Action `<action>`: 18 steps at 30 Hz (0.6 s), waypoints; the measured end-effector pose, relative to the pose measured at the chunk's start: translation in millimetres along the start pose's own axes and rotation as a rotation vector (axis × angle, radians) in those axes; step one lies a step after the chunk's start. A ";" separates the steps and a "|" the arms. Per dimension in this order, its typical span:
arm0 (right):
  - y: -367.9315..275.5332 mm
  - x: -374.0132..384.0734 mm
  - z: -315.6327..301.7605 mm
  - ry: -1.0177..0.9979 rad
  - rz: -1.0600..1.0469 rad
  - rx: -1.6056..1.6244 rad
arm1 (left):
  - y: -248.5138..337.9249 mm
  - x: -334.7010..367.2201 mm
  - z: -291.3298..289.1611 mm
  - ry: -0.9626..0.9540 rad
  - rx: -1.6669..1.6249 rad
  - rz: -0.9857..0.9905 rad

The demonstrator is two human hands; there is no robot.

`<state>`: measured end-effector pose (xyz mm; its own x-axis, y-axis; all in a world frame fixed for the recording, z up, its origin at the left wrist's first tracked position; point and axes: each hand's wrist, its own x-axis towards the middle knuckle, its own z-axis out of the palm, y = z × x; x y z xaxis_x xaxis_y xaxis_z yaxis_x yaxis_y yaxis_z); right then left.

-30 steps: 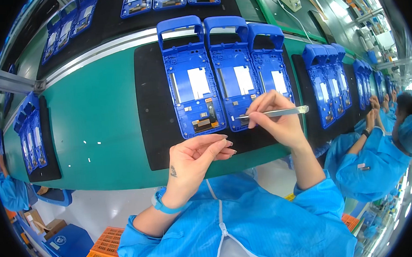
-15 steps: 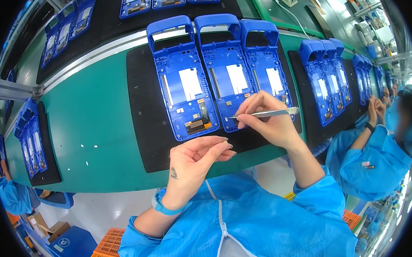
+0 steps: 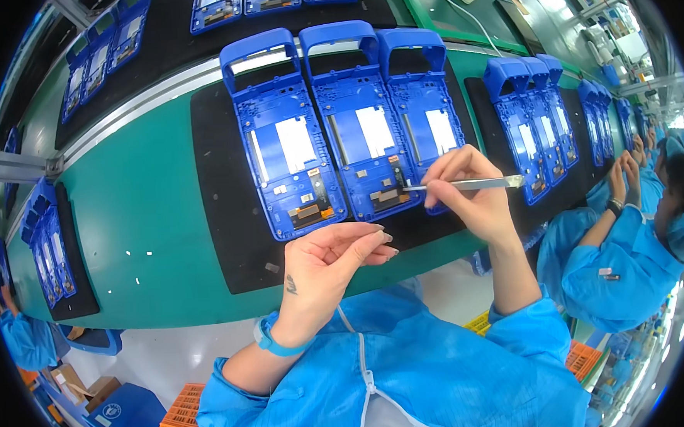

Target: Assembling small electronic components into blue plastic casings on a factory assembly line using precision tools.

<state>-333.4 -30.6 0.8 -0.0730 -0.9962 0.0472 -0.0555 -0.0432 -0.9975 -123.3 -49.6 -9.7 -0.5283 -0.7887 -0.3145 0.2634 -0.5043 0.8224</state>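
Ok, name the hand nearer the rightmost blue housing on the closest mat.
Right: the right hand, holding tweezers, partly covers the lower end of the housing; the left hand is apart, to its lower left.

A green bench point(image 3: 148, 208) stretched across a brightly lit workroom.
Pale floor point(image 3: 171, 348) gleamed below; loaded shelves point(image 3: 603, 6) lined the right side.

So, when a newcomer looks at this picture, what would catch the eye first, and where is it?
Probably the three blue housings, side by side on a black mat above the picture's centre. Next come the metal tweezers in the right hand, pointing left at the lower end of the middle housing. The left hand shows curled, just below the housings in the picture.
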 end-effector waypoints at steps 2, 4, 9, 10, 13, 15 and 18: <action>3.3 -1.3 -4.9 0.007 0.021 -0.037 | 0.9 1.6 6.9 -0.004 -0.036 -0.031; 4.7 -2.1 -7.6 -0.017 0.033 -0.086 | -0.7 3.5 11.5 -0.010 -0.037 -0.046; 5.5 -1.5 -7.7 0.000 0.013 -0.102 | -3.2 6.0 16.0 -0.027 -0.012 -0.056; 6.4 -1.6 -7.9 0.008 0.004 -0.110 | -4.2 6.0 16.1 -0.022 -0.003 -0.056; 9.2 -1.9 -8.5 0.012 -0.003 -0.119 | -6.1 6.1 16.8 -0.019 0.008 -0.054; 10.1 -2.1 -9.1 0.007 0.001 -0.122 | -7.1 6.5 17.1 -0.020 0.008 -0.053; 9.9 -1.4 -10.9 -0.020 -0.014 -0.112 | -7.1 8.1 17.8 -0.020 0.017 -0.048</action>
<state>-344.7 -28.8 -8.6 -0.0514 -0.9969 0.0588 -0.1676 -0.0494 -0.9846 -143.8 -46.2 -9.7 -0.5557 -0.7566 -0.3446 0.2238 -0.5353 0.8145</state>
